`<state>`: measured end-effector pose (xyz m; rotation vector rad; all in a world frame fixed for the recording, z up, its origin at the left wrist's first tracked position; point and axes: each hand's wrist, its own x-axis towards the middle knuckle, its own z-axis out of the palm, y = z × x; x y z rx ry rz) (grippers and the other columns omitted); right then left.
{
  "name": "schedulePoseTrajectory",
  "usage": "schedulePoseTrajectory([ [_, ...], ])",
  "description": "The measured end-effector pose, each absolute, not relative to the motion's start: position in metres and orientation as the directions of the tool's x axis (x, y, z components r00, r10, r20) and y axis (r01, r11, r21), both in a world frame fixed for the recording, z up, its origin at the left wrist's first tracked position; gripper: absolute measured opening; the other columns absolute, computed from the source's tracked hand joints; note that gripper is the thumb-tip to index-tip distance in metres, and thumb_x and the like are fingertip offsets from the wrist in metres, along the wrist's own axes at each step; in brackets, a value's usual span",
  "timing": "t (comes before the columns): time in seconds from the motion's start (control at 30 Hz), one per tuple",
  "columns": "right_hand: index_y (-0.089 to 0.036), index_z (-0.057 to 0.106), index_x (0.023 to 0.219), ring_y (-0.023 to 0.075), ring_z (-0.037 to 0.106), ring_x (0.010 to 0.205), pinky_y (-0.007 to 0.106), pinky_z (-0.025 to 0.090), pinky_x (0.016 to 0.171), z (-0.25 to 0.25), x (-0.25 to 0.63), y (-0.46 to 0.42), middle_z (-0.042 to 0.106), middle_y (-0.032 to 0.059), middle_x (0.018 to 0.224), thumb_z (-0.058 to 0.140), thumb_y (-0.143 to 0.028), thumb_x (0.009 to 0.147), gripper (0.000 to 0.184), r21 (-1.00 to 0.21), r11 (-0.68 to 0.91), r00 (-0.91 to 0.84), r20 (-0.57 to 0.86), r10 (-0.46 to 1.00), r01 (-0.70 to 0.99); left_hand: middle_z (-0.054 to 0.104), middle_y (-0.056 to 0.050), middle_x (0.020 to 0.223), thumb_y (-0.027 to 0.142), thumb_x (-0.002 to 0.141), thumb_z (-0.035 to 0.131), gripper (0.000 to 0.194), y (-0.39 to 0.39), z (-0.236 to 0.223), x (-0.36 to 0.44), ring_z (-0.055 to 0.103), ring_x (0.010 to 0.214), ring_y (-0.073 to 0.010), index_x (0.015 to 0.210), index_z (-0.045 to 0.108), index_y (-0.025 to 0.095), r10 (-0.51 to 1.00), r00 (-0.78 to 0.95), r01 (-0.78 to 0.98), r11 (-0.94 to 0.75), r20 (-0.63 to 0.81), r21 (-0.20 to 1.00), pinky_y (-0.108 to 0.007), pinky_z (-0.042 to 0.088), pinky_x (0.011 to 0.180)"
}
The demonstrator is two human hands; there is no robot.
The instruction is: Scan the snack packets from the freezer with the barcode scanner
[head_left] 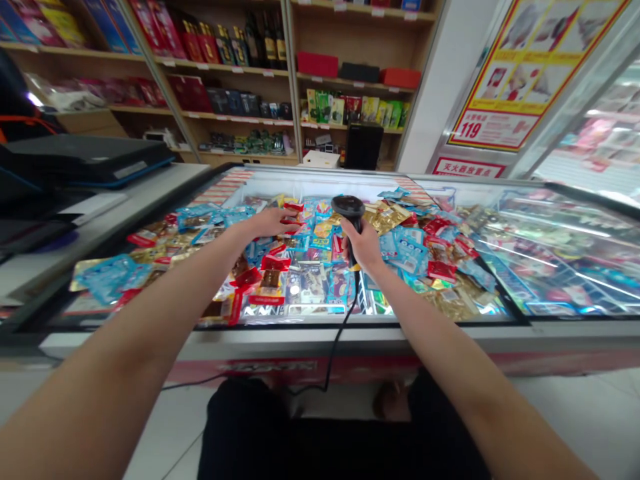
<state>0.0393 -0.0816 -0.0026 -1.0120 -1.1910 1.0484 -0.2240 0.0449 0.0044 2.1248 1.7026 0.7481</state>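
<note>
My right hand [366,245] is wrapped around the handle of a black barcode scanner [349,205], held upright above the freezer's glass top. Its black cord [336,347] hangs down over the front edge. My left hand [274,221] reaches forward with fingers stretched out over small red snack packets [293,207], seemingly touching them. Whether any packet is gripped between the fingers is hard to make out. Blue snack packets [407,250] and gold ones [385,217] lie in a loose pile to the right. Another pile, with red-edged packets [270,279], lies to the left.
The chest freezer [320,335] runs across in front of me; frozen goods show through its glass. A second glass-topped section [575,247] continues right. At left, a counter [150,190] carries a dark flat machine [95,159]. Stocked wooden shelves [235,67] stand behind.
</note>
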Motion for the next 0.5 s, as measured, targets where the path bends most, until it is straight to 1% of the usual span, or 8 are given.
schedulePoseTrajectory([
  [0.07,-0.025,0.051,0.085,0.0122,0.051,0.033,0.023,0.041,0.033,-0.003,0.041,-0.082,0.058,-0.0071,0.048,0.075,-0.056,0.086,0.039,-0.973,0.218,0.082,0.212,0.974,-0.079,0.082,-0.006,0.113,0.057,0.057,0.092,0.05,0.034,0.005,-0.227,0.073,0.114,-0.031,0.098,0.083,0.03,0.96,0.25,0.792,-0.275,0.122,0.546,-0.031,0.053,0.1],
  [0.17,-0.025,0.05,0.084,0.0117,0.051,0.033,0.023,0.041,0.034,-0.004,0.042,-0.082,0.058,-0.007,0.048,0.074,-0.056,0.087,0.039,-0.971,0.229,0.084,0.222,0.971,-0.072,0.081,-0.006,0.12,0.054,0.064,0.087,0.045,0.024,0.004,-0.23,0.072,0.116,-0.0307,0.101,0.082,0.031,0.953,0.282,0.79,-0.294,0.108,0.537,-0.032,0.052,0.103],
  [0.27,-0.026,0.05,0.084,0.0118,0.05,0.033,0.023,0.04,0.034,-0.004,0.042,-0.082,0.058,-0.0071,0.049,0.074,-0.056,0.088,0.039,-0.972,0.22,0.078,0.214,0.974,-0.08,0.082,-0.005,0.115,0.047,0.071,0.081,0.029,0.022,-0.002,-0.223,0.073,0.112,-0.031,0.094,0.081,0.03,0.965,0.21,0.832,-0.262,0.16,0.489,-0.036,0.052,0.103],
  [0.33,-0.026,0.05,0.084,0.012,0.05,0.033,0.023,0.04,0.034,-0.004,0.041,-0.082,0.058,-0.0071,0.049,0.073,-0.055,0.088,0.038,-0.972,0.218,0.076,0.212,0.974,-0.084,0.082,-0.005,0.11,0.038,0.072,0.079,0.018,0.021,-0.005,-0.213,0.074,0.11,-0.0314,0.087,0.079,0.029,0.966,0.14,0.868,-0.225,0.215,0.444,-0.037,0.052,0.103],
  [0.37,-0.026,0.05,0.084,0.0119,0.05,0.033,0.024,0.04,0.034,-0.005,0.041,-0.081,0.058,-0.0071,0.049,0.073,-0.054,0.088,0.037,-0.972,0.22,0.078,0.214,0.974,-0.085,0.082,-0.005,0.108,0.033,0.071,0.078,0.016,0.02,-0.005,-0.208,0.073,0.109,-0.0314,0.087,0.079,0.028,0.964,0.113,0.882,-0.208,0.24,0.423,-0.038,0.052,0.103],
  [0.4,-0.026,0.05,0.084,0.0119,0.05,0.033,0.023,0.04,0.034,-0.005,0.042,-0.081,0.058,-0.0071,0.049,0.073,-0.054,0.088,0.037,-0.971,0.222,0.08,0.216,0.973,-0.086,0.082,-0.006,0.106,0.029,0.07,0.078,0.021,0.019,-0.005,-0.202,0.073,0.108,-0.0312,0.091,0.079,0.028,0.963,0.087,0.892,-0.19,0.257,0.411,-0.038,0.052,0.102],
  [0.43,-0.026,0.05,0.084,0.0118,0.05,0.033,0.023,0.04,0.034,-0.005,0.042,-0.081,0.058,-0.0071,0.049,0.073,-0.054,0.088,0.037,-0.971,0.223,0.081,0.216,0.973,-0.087,0.081,-0.006,0.106,0.026,0.069,0.078,0.03,0.016,-0.004,-0.196,0.073,0.107,-0.0308,0.099,0.078,0.027,0.962,0.06,0.897,-0.169,0.265,0.409,-0.037,0.053,0.1],
  [0.5,-0.026,0.05,0.084,0.0116,0.05,0.033,0.023,0.04,0.035,-0.004,0.042,-0.082,0.058,-0.0075,0.049,0.074,-0.054,0.088,0.037,-0.972,0.219,0.084,0.211,0.974,-0.088,0.08,-0.006,0.108,0.022,0.067,0.077,0.056,0.012,0.002,-0.187,0.073,0.103,-0.0295,0.123,0.073,0.026,0.965,-0.011,0.894,-0.109,0.263,0.435,-0.037,0.054,0.095],
])
